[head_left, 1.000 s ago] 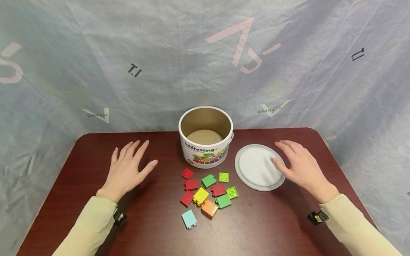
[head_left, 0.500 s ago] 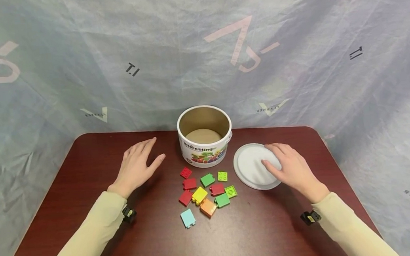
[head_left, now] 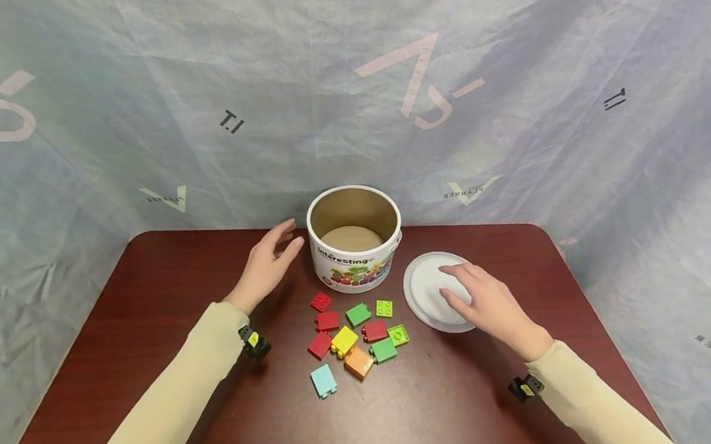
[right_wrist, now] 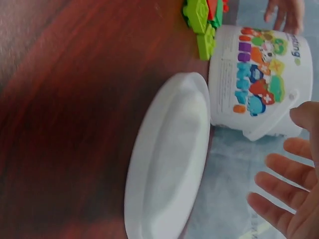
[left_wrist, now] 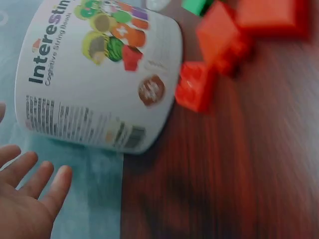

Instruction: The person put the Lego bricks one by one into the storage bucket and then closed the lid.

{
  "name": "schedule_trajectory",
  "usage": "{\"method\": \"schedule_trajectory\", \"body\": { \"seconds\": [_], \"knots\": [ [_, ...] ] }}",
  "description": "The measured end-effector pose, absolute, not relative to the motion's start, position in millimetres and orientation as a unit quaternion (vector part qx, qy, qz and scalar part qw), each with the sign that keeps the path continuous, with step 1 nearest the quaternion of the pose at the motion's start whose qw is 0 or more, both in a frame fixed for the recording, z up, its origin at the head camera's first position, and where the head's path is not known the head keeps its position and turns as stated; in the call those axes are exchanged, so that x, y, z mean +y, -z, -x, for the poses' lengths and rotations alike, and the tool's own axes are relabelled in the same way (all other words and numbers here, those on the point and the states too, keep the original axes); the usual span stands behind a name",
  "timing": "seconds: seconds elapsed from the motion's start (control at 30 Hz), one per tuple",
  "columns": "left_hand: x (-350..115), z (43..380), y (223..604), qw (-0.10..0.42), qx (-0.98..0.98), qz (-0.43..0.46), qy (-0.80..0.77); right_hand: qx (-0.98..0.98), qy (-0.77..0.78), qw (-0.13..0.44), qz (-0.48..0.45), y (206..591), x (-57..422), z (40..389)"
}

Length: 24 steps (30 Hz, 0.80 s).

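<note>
My left hand (head_left: pixel 267 266) hovers just left of the white bucket (head_left: pixel 359 271), its fingers lightly bent and apart from the wall. In the left wrist view the bucket's printed side (left_wrist: pixel 99 79) faces the spread fingers. Over the round white lid (head_left: pixel 422 293) hangs my right hand (head_left: pixel 491 305), thumb and fingers parted and holding nothing. The right wrist view has the lid (right_wrist: pixel 164 164) lying flat, with the bucket and its handle (right_wrist: pixel 271 119) beyond it. Inside the bucket only a bare bottom shows.
Several toy bricks lie in front of the bucket, among them a yellow brick (head_left: pixel 344 341), an orange brick (head_left: pixel 359 363), a light blue brick (head_left: pixel 324 380) and a green brick (head_left: pixel 383 349). A grey cloth (head_left: pixel 259 84) hangs behind the dark red table (head_left: pixel 407 425).
My left hand has moved right, up close to the bucket. The right hand has shifted left, further over the lid. Bucket, lid and bricks stay where they were.
</note>
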<state>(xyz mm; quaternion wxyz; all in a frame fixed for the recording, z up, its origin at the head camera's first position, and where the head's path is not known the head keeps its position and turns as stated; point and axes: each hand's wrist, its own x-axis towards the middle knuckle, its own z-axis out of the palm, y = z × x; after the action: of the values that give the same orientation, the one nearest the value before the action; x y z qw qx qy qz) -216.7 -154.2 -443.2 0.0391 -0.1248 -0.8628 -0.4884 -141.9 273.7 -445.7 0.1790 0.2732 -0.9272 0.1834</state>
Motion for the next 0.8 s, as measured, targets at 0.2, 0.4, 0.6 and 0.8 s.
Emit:
{"method": "schedule_trajectory", "body": {
  "seconds": [0.2, 0.4, 0.6, 0.8],
  "knots": [
    [-133.7, 236.1, 439.2, 0.046, -0.823, 0.093, 0.559, -0.925, -0.188, 0.134, -0.303, 454.0, 261.4, 140.2],
    [-120.6, 242.1, 437.1, 0.044, -0.814, 0.066, 0.576, -0.913, -0.193, 0.098, -0.346, 466.8, 249.3, 135.5],
    [-118.0, 243.1, 442.3, 0.03, -0.805, 0.061, 0.589, -0.902, -0.2, 0.058, -0.378, 477.3, 236.9, 128.9],
    [-116.2, 245.3, 442.2, 0.037, -0.784, 0.072, 0.616, -0.89, -0.168, 0.07, -0.418, 488.1, 232.5, 132.6]
  ]
}}
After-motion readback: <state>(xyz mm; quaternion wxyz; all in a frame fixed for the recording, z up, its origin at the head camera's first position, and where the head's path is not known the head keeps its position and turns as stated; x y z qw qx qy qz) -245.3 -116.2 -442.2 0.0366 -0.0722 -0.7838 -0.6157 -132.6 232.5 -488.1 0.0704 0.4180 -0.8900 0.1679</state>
